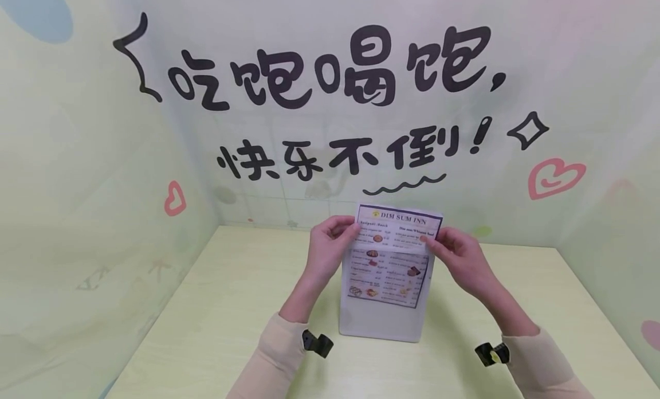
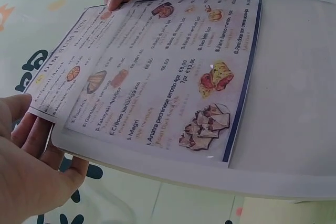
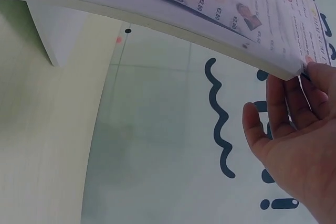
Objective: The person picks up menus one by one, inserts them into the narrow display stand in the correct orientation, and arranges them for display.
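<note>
A white display stand (image 1: 380, 322) stands upright, leaning back slightly, with a printed menu sheet (image 1: 388, 273) headed "DIM SUM INN" on its front. The sheet's top part sticks up past the stand's top edge, while its lower end leaves a bare white strip below. My left hand (image 1: 329, 249) pinches the sheet's upper left edge between thumb and fingers, as the left wrist view also shows. At the opposite edge, my right hand (image 1: 466, 262) pinches the sheet's upper right side, thumb in front. Behind the stand, a triangular support leg (image 3: 55, 32) appears in the right wrist view.
The stand rests on a pale wood-grain table (image 1: 206, 307). A printed cloth backdrop (image 1: 289, 20) with large black characters and pink hearts hangs behind it and along both sides. Each sleeve carries a small black wrist camera (image 1: 317, 343).
</note>
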Motion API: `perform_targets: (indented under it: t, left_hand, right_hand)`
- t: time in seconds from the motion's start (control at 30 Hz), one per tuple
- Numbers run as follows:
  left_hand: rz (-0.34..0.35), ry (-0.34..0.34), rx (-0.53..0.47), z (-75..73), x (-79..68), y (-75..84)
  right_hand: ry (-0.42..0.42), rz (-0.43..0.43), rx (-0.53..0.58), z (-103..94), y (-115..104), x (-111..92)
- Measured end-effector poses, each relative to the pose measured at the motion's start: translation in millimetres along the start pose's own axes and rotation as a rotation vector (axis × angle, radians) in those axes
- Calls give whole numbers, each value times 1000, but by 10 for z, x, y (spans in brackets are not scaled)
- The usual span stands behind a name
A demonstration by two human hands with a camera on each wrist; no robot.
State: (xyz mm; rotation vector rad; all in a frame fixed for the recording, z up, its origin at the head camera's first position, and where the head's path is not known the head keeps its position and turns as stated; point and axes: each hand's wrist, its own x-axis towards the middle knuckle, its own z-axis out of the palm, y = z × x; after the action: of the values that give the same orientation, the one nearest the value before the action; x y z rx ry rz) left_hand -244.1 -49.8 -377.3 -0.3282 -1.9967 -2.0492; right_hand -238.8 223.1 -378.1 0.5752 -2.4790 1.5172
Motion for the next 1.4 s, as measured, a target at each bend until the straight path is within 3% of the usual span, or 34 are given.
perform_targets:
  t: [0.47,0.83,1.4]
  left_hand:
    - [-25,2,34,-2,-33,-46]
    - [-35,2,73,-54,-79,-133]
    - [-40,-10,77,-72,-133,-229]
  right_hand:
    - [-25,9,12,2,15,-21]
    - [14,-50,55,19,-39,33]
    - [75,-34,23,20,-123,134]
